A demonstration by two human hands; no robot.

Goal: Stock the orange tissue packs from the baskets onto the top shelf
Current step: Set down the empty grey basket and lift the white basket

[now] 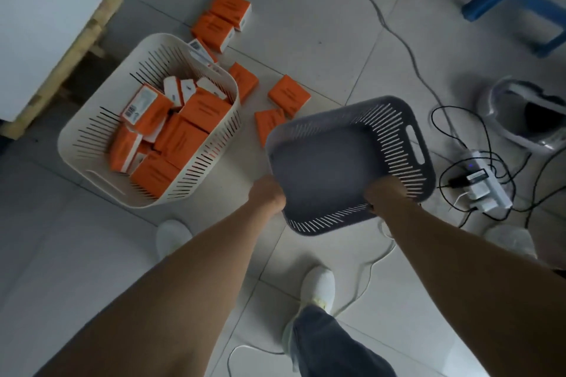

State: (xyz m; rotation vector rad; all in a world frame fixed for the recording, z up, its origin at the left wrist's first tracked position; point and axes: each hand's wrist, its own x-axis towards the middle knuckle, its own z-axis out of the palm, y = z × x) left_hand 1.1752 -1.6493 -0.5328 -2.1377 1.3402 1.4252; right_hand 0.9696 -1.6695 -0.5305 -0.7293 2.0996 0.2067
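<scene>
Tissue packs (202,110), orange with white ends, jumbled in cream basket (92,144).

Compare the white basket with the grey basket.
The white basket stands on the floor; the grey basket is gripped at its near rim by the left hand and right hand. The white basket holds orange tissue packs; the grey basket is empty. Both have slotted walls and handle cut-outs.

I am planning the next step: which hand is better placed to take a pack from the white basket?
Left, probably. Both hands grip the empty grey basket, but the left hand holds the rim on the side nearer the white basket with the orange packs; the right hand is farther.
</scene>
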